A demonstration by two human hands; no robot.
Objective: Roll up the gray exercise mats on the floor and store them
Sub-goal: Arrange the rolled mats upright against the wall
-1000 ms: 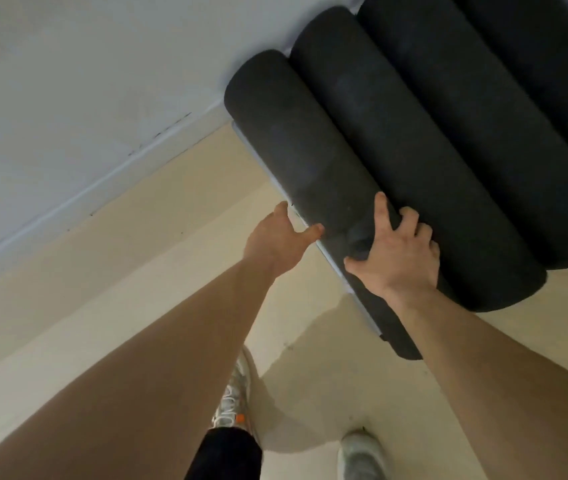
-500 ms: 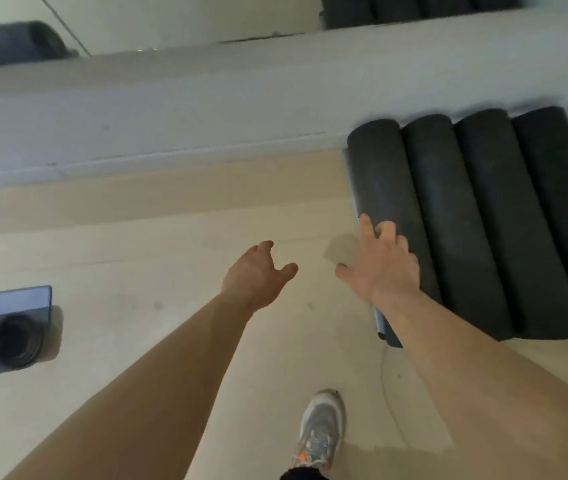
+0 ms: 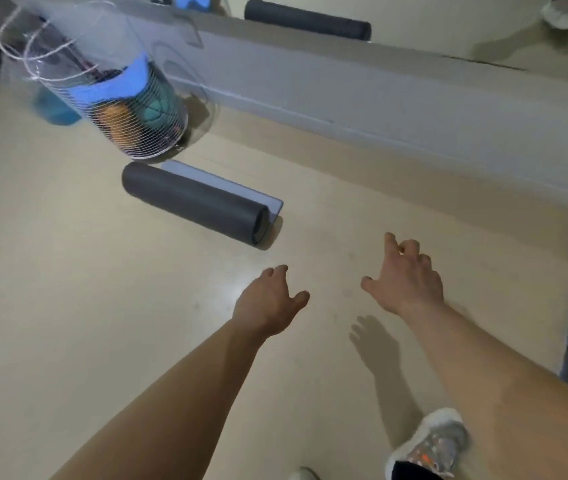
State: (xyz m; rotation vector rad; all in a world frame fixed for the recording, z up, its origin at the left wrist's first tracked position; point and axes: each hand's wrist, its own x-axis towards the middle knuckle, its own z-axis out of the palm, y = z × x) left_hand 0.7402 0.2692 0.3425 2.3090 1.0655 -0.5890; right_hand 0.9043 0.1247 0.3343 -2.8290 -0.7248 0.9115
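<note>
Hovering empty and apart, fingers loose, the left hand (image 3: 270, 301) and right hand (image 3: 405, 277) seem poised for the rolled mat (image 3: 189, 204) ahead-left, probably next for storing.

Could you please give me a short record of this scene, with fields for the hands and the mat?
left hand: empty, fingers relaxed, above the floor
right hand: empty, fingers loosely spread
rolled mat: lies on the floor ahead of both hands, untouched; its outer end lies flat beside the roll
wire basket: beyond the mat, near the wall, holds balls
</note>
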